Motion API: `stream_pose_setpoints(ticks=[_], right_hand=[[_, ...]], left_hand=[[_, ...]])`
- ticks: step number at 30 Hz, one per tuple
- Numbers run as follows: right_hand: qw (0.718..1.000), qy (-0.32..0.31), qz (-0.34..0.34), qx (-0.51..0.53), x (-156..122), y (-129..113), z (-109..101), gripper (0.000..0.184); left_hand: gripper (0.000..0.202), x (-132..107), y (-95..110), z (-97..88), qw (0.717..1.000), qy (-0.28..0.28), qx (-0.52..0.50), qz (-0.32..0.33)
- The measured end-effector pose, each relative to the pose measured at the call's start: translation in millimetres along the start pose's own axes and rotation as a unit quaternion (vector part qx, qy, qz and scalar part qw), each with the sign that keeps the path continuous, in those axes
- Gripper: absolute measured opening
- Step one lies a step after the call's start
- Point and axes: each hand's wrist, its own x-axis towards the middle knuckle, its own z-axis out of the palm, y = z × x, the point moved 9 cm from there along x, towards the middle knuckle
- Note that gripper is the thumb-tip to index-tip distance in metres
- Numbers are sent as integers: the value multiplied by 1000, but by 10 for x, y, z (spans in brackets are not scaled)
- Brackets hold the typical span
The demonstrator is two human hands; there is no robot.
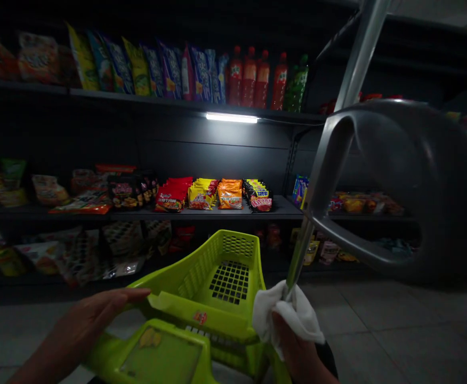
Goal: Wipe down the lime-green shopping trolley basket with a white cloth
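A lime-green plastic shopping cart [201, 325] stands before me, its basket with nothing in it. My left hand [93, 314] lies along the cart's left rear edge by the handle, fingers stretched out flat and wrapped round nothing. A white cloth [271, 314] is bunched around the lower part of a slanting metal pole [300, 250]. Through this cloth, my right hand [297, 346] grips the pole; its fingertips are partly covered by the cloth. A large grey plastic piece with a looped opening [377, 250] is joined to the pole higher up, close to me on the right.
Dark shelves [213, 214] face me, holding red, yellow, orange and black snack packets [230, 194]. Soda bottles [249, 77] and chip bags [169, 69] line the upper shelf. A lit tube lamp [232, 118] hangs beneath it. Tiled floor [377, 309] spreads to the right.
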Motion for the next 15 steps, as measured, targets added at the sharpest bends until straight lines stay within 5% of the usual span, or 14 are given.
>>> stream_pose_setpoints(ticks=[3,9,12,15], right_hand=[[1000,21,-11,-10,-63,-53,49,44],[999,8,-42,-26,142,-158,360,35],[999,-21,-42,-26,274,-147,505,33],[995,-95,-28,-11,406,-250,716,35]], left_hand=[[64,62,57,5,1000,-4,-30,8],[68,410,279,-38,993,115,22,28],[61,497,617,287,993,39,-5,110],[60,601,727,457,990,-10,-32,134]])
